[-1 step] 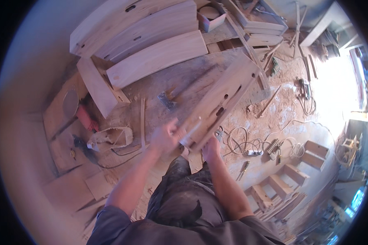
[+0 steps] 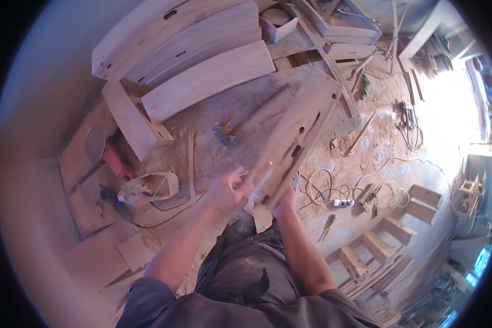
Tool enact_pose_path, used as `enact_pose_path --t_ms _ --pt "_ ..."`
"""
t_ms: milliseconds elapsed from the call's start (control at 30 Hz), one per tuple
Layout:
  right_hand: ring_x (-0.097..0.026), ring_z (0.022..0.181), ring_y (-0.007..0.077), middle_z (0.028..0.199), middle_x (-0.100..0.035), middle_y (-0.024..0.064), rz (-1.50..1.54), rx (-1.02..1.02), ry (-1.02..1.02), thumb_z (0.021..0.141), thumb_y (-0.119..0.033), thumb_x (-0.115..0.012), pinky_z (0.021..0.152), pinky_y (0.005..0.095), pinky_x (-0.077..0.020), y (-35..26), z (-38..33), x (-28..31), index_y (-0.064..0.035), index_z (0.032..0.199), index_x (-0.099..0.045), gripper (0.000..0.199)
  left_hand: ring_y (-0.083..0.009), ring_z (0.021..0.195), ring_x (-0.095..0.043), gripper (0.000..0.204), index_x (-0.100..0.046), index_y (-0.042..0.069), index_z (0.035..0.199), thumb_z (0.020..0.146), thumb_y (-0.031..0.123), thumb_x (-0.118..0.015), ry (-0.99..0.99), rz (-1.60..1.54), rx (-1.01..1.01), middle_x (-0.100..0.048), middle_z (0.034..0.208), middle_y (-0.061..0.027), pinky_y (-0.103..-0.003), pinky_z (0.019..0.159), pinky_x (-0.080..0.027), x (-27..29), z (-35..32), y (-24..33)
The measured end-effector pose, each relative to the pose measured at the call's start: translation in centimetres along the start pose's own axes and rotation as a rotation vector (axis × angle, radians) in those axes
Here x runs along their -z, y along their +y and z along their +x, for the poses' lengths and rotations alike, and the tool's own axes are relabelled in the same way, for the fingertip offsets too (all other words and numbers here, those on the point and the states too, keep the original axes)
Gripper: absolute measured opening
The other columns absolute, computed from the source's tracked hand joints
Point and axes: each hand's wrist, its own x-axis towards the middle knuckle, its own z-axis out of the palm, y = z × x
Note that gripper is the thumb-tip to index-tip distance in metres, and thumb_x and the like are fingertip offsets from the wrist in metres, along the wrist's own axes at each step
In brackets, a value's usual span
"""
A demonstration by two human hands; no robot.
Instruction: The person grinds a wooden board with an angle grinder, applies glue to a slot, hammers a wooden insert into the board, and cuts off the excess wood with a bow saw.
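Nearby, a hammer lies beyond the slotted plank.

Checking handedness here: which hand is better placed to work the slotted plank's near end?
Probably left. The left hand is at the slotted plank's near end, while the right hand supports it from beneath.

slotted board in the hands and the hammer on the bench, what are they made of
Slotted board: looks like pale raw wood, unfinished, with visible grain and dark cut slots. Hammer: dark head, probably metal, with a handle that looks wooden; too blurred to be sure.
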Motion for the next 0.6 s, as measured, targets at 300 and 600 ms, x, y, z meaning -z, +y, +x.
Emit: enact_pose_path --t_ms 300,600 --pt "-0.067 0.109 0.0205 0.121 -0.07 0.0089 0.049 0.19 -0.313 0.106 -0.031 -0.05 0.093 0.036 -0.0539 -10.0 -4.6 13.9 -0.0034 0.135 -0.06 0.042 -0.0386 0.149 -0.036 0.062 -0.059 0.006 0.14 0.08 0.014 -0.073 -0.037 0.532 -0.847 -0.042 0.158 -0.0209 -0.049 0.12 -0.034 -6.0 1.7 4.8" --pt "-0.068 0.107 0.0319 0.126 -0.068 0.0201 0.249 0.203 -0.284 0.099 -0.044 -0.059 0.091 0.045 -0.0534 -10.7 -3.7 16.8 -0.0033 0.138 -0.055 0.057 -0.0364 0.159 -0.014 0.064 -0.052 0.02 0.148 0.086 0.016 -0.064 -0.223 1.235 -1.216 -0.02 0.17 -0.017 -0.051 0.129 -0.013 -7.7 14.1 12.2"
